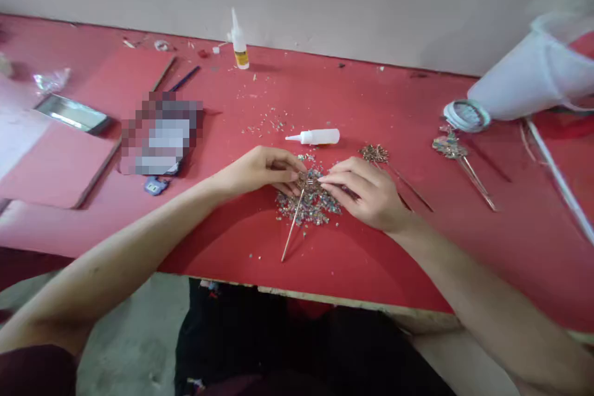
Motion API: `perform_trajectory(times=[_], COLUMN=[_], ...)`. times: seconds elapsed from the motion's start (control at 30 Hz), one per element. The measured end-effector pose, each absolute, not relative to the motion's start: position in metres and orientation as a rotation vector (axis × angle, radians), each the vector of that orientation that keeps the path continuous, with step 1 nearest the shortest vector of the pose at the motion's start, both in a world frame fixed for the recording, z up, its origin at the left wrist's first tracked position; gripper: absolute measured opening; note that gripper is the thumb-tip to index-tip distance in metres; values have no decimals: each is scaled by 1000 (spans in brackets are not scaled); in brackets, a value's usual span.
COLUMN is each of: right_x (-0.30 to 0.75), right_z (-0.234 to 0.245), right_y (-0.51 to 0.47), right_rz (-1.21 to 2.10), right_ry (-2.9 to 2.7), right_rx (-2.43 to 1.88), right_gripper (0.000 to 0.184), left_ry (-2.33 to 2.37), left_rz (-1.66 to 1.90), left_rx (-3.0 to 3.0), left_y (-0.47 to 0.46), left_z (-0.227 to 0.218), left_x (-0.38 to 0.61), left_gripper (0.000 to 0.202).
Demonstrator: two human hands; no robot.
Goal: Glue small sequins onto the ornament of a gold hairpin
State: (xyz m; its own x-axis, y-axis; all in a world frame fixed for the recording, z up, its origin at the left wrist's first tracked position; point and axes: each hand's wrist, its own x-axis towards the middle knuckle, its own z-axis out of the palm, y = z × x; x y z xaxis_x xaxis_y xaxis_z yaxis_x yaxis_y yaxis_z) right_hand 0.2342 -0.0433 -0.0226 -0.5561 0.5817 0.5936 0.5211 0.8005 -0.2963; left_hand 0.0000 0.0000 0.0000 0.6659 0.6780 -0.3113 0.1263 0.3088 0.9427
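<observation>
My left hand (271, 170) grips the ornate metal head of a hairpin, whose thin gold stick (293, 226) slants down toward me. From the right, my right hand (366, 192) reaches to the same head with thumb and forefinger pinched; whatever is between them is too small to make out. Beneath both hands spreads a pile of shiny, multicoloured chips (315, 216). Just beyond lies a white glue bottle (321, 137) on its side, nozzle pointing left. Beside my right hand rests a bunch of metal hairpins (375, 153) with long sticks.
Another glue bottle (241, 52) stands upright near the wall. At right, decorated hairpins (450, 145) lie by a tipped white container (524, 80) and a round lidded jar (466, 116). To the left are a partly blurred phone (169, 136), a keyring charm (156, 185) and a shallow box (72, 112).
</observation>
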Motion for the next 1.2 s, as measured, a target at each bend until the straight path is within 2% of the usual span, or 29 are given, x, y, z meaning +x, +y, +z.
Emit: perform_trajectory(times=[0.33, 0.5, 1.2], right_x=[255, 265, 265], right_z=[-17, -18, -18], right_y=[-30, -24, -27], right_rz=[564, 690, 740], right_ry=[-2266, -2359, -2399], right_rx=[-904, -897, -937], right_gripper=[6, 5, 7], left_ry=[879, 913, 942], left_rz=[464, 496, 475], left_rx=[1279, 1307, 1336], left_y=[5, 8, 8], left_z=[-2, -5, -1], left_x=[-5, -7, -5], left_gripper=[20, 22, 20])
